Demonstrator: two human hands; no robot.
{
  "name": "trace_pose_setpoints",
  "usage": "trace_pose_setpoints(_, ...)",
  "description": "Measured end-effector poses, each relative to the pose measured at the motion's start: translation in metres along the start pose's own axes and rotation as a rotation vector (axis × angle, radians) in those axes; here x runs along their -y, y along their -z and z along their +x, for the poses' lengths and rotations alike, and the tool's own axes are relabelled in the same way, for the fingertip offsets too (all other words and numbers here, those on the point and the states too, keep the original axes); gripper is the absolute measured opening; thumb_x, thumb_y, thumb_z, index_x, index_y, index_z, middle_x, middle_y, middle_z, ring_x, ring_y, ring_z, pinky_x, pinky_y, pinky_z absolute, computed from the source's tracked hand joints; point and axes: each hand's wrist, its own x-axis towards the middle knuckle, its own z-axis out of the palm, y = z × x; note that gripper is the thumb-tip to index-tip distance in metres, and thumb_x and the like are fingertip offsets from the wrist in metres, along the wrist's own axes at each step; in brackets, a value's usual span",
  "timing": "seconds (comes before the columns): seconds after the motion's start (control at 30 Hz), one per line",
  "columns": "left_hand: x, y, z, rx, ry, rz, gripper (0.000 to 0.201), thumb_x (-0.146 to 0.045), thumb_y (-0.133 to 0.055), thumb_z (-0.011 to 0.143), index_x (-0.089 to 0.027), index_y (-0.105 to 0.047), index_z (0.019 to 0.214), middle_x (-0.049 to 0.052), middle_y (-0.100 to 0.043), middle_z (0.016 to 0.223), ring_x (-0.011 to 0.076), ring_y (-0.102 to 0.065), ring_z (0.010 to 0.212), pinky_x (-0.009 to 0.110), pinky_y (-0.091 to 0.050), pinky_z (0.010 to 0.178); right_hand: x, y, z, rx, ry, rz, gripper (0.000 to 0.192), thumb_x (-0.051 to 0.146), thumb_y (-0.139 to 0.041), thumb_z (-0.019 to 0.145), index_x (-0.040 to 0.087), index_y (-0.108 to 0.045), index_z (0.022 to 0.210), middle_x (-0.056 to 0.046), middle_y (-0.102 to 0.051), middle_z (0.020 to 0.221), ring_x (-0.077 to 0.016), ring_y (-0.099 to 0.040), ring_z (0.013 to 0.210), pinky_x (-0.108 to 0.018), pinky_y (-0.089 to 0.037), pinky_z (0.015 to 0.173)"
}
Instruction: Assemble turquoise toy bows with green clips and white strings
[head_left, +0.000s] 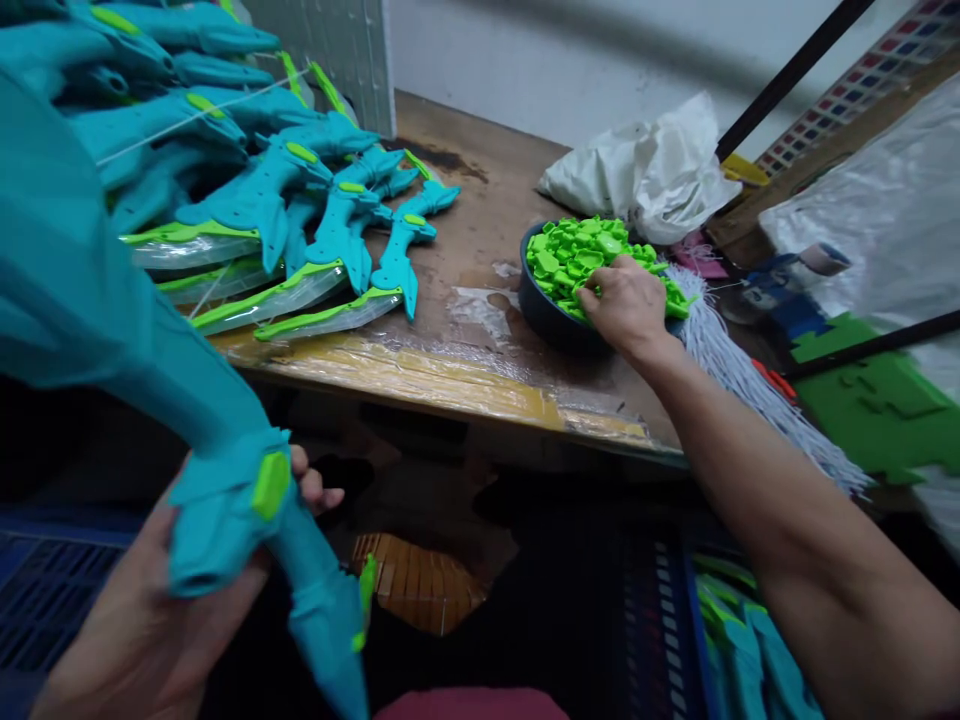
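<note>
Looked like mid-assembly: left hand (142,610) gripped the teal toy (247,520); right hand (626,305) closing on green clips (577,255) far right; next needs one clip singled out.

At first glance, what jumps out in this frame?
A heap of teal toy pieces with lime trim fills the bench's far left. The left hand grips one teal piece near the lap; the right hand digs into a dark bowl of bright green parts.

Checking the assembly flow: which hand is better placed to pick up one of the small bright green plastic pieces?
Right. The right hand already rests on the small bright green plastic pieces in the dark round bowl; the left hand is occupied holding a teal plastic toy.
</note>
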Motion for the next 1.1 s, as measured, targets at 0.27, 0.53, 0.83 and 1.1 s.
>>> trace_pose_setpoints(0.27, 0.023, -0.026, -0.013, -0.040, -0.010, -0.040, 0.045, -0.026, -0.098, 0.061, -0.021, -0.076, 0.100, 0.003, -0.081, 0.096, 0.0218, -0.077, 0.086, 0.029, -0.068, 0.080, -0.021, -0.004, 0.010, -0.341, -0.382, 0.911, 0.022, 0.035, -0.062, 0.093, 0.021, -0.057, 0.077, 0.001, -0.057, 0.068, -0.0173, -0.062, 0.063, -0.033, -0.055, 0.058)
trace_pose_setpoints(0.53, 0.037, -0.059, -0.019, -0.029, -0.015, -0.168, 0.052, -0.022, -0.098, 0.060, -0.017, -0.069, 0.103, 0.007, -0.081, 0.094, 0.0192, -0.077, 0.086, 0.029, -0.063, 0.083, 0.091, 0.053, -0.091, 0.198, -0.342, 1.643, 0.029, 0.029, -0.084, 0.075, 0.018, -0.072, 0.099, -0.001, -0.072, 0.077, -0.0124, -0.067, 0.059, -0.026, -0.062, 0.057)
trace_pose_setpoints(0.83, 0.059, -0.053, -0.035, -0.044, -0.176, -0.001, 0.041, -0.024, -0.092, 0.071, -0.021, -0.070, 0.106, 0.001, -0.078, 0.100, 0.0165, -0.073, 0.089, 0.029, -0.057, 0.088, 0.189, 0.064, -0.223, 0.419, -0.146, 1.728, 0.029, 0.022, -0.071, 0.088, 0.028, -0.070, 0.116, 0.001, -0.067, 0.093, -0.0140, -0.072, 0.076, -0.029, -0.063, 0.071)
trace_pose_setpoints(1.1, 0.062, -0.053, -0.038, -0.026, -0.191, 0.012, 0.041, -0.024, -0.085, 0.081, -0.024, -0.071, 0.119, 0.002, -0.079, 0.106, 0.0179, -0.074, 0.094, 0.031, -0.057, 0.094, 0.178, 0.068, -0.218, 0.123, 0.525, 0.814, 0.010, 0.022, -0.062, 0.099, 0.020, -0.064, 0.089, -0.004, -0.066, 0.081, -0.0200, -0.060, 0.079, -0.035, -0.049, 0.069)
